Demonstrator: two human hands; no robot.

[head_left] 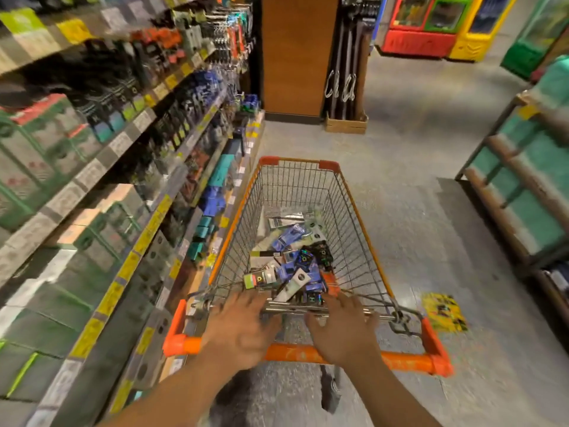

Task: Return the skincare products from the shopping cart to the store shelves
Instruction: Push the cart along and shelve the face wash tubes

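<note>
An orange-framed wire shopping cart point(354, 217) stands in the aisle in front of me. A heap of skincare products point(295, 260), blue, black and white boxes and tubes, lies in its basket. My left hand point(243, 328) and my right hand point(345, 331) hover over the orange handle bar point(403, 360), fingers spread, reaching toward the basket's near end. Neither hand holds anything. The store shelves point(123, 143) run along the left, packed with boxed products and yellow price tags. The whole view is blurred by motion.
A brown pillar point(295, 53) stands ahead, with a cardboard box of long-handled items point(346, 121) beside it. Coloured freezers point(431, 26) are at the far right. A wooden rack point(523, 186) with green packs lines the right side. A yellow leaflet point(445, 312) lies on the floor.
</note>
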